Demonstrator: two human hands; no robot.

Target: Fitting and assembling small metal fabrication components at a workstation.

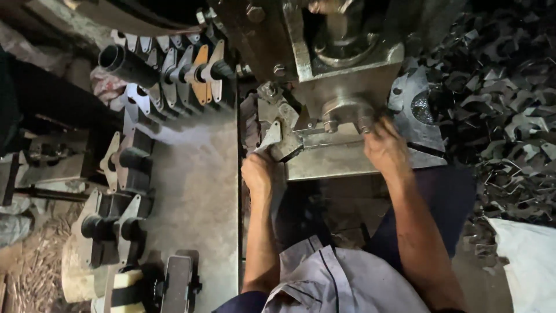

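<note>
From my remote seat I see two bare hands at work against a heavy grey steel press (341, 75) in a dim workshop. The left hand (258, 174) is closed around the lower end of a flat, pale metal blank with a pointed tip (271, 136), holding it slanted up against the press's lower block. The right hand (385, 148) rests with its fingers curled over the front edge of the grey steel bed plate (324, 159), just below a round silver boss; whether those fingers pinch anything I cannot tell, since they are blurred and turned away. On a black horizontal rod (130, 66) at upper left hang roughly eight or nine flat winged plates (174, 72), all bare steel but one, which is orange-tan (201, 72). Three more black pegs lower left each carry a few such plates (110, 162). A single bare grey metal benchtop (197, 191) lies between the two groups. To the right, a dark heap of stamped scrap offcuts (509, 98), too many to count, lies beside one white sack (530, 261).
</note>
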